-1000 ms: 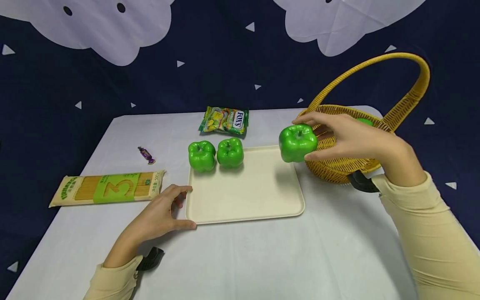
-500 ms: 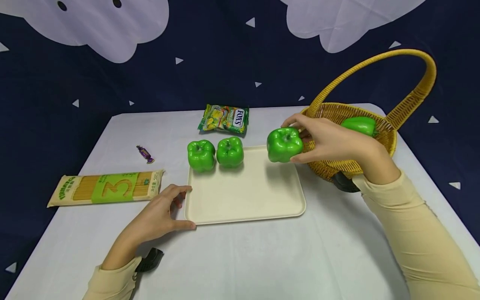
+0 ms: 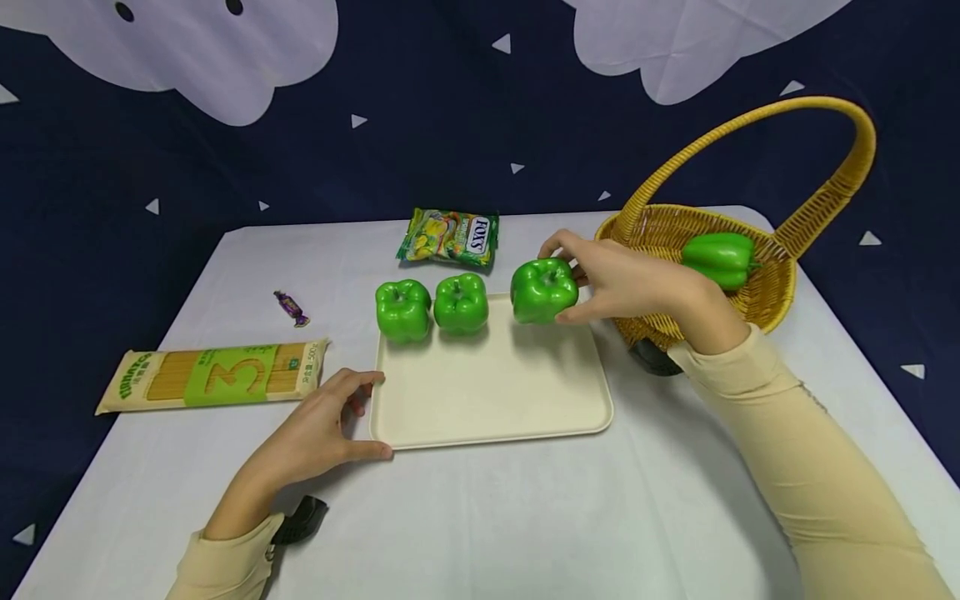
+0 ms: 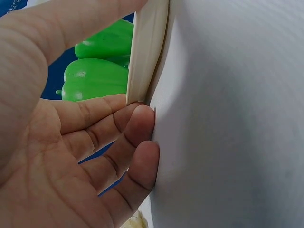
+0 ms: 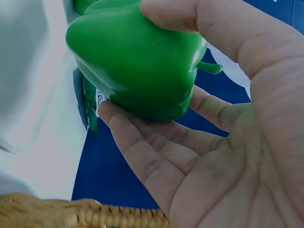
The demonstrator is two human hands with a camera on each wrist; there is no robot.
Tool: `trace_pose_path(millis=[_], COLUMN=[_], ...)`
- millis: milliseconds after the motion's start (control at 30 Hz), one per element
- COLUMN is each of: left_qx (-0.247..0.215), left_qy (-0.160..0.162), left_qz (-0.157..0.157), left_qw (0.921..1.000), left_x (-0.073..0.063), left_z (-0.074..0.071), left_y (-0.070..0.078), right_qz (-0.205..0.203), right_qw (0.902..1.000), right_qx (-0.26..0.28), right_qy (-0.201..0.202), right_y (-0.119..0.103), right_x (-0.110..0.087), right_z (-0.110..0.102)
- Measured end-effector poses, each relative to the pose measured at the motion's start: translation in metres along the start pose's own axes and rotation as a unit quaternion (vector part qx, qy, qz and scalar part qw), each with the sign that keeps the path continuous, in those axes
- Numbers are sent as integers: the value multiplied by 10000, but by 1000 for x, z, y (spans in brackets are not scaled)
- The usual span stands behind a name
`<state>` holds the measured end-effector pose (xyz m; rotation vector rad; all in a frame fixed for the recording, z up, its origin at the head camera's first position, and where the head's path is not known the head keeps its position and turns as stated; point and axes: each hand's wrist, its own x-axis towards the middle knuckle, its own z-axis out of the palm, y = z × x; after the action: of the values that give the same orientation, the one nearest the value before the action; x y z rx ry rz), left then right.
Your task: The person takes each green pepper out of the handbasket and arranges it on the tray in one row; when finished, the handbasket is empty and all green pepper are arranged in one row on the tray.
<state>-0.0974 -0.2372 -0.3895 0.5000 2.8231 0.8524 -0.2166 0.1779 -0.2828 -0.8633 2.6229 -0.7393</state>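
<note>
My right hand (image 3: 626, 279) holds a glossy green bell pepper (image 3: 542, 292) between thumb and fingers. It hangs stem up over the tray's back right part, its shadow on the tray below. The right wrist view shows the thumb on one side of this bell pepper (image 5: 133, 57) and the fingers on the other. Two more bell peppers, one on the left (image 3: 403, 311) and one beside it (image 3: 461, 304), stand along the back edge of the cream tray (image 3: 491, 392). My left hand (image 3: 315, 429) touches the tray's left edge and front left corner with relaxed fingertips and thumb.
A yellow wicker basket (image 3: 772, 304) with a tall handle stands at the right; another green pepper (image 3: 720, 258) lies inside. Behind the tray lies a FOX'S candy bag (image 3: 448, 237). A purple wrapped candy (image 3: 291, 308) and a noodle packet (image 3: 217, 377) lie to the left.
My right hand has carried the bell pepper leftward from beside the basket to above the tray, uncovering the pepper in the basket. The left hand has stayed at the tray's edge.
</note>
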Motion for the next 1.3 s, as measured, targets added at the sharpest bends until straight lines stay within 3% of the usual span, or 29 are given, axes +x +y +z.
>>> trace_pose_path(millis=[400, 733, 1300], left_qx=[-19, -26, -11], left_qy=[13, 9, 10], left_qz=[48, 56, 36], left_qw=[10000, 10000, 10000], left_x=[0, 0, 1], left_z=[0, 0, 1], left_y=[0, 0, -1], right_qz=[-5, 332, 356], right_qw=[9996, 9981, 9976], right_qx=[-53, -195, -102], right_qy=[-287, -479, -580], right_y=[3, 7, 14], right_x=[23, 37, 46], right_z=[13, 18, 21])
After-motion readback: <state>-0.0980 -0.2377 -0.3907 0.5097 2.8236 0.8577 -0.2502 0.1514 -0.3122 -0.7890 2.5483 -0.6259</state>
